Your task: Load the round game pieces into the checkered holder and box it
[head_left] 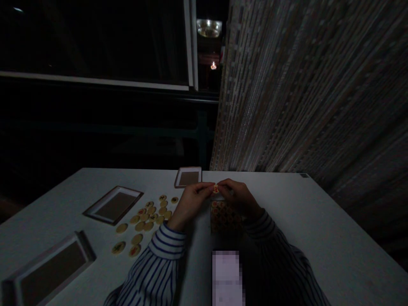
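Between the fingertips of both hands is a round Chinese chess piece [216,189] with a red character on its face. My left hand [192,201] pinches its left edge, and my right hand [239,195] pinches the right edge. Just below and in front of my right hand lies a box [219,219] with several round pieces set in rows; my right hand and wrist cover part of it. Left of my left wrist, loose chess pieces [148,226] are scattered on the white table [318,238], some showing characters, others plain side up.
Shallow box lids or trays stand at the table's back [188,168], left [113,205] and front left [52,272]. A phone with a blurred screen [227,276] lies near me. A string curtain [270,85] hangs behind the table, beside a dark window [95,38].
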Demonstrator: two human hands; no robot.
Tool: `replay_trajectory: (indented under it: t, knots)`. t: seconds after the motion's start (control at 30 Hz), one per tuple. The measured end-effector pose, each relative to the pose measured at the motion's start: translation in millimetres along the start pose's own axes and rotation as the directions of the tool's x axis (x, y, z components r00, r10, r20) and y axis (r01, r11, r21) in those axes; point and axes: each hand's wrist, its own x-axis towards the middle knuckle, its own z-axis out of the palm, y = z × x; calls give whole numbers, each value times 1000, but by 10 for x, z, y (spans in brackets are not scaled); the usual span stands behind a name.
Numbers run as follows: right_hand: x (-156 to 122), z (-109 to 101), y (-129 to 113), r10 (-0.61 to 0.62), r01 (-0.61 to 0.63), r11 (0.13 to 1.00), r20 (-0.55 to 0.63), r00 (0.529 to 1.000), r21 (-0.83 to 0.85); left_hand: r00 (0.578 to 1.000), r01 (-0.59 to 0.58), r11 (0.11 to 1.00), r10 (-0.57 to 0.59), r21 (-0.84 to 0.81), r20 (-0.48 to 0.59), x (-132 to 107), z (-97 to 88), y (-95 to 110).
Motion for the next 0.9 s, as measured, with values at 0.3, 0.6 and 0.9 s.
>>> replay_trajectory:
  t: [0.3,0.6,0.9]
  knots:
    - [32,-55,74,-113,120,991,110,987,-56,999,31,997,-33,-64,-29,19,28,-44]
    - [53,-43,222,-178,205,968,177,968,-147,996,40,988,-52,-147,-77,91,47,-178]
    - [22,-65,232,-173,221,952,224,959,-210,993,50,993,-60,-106,-97,101,81,-255]
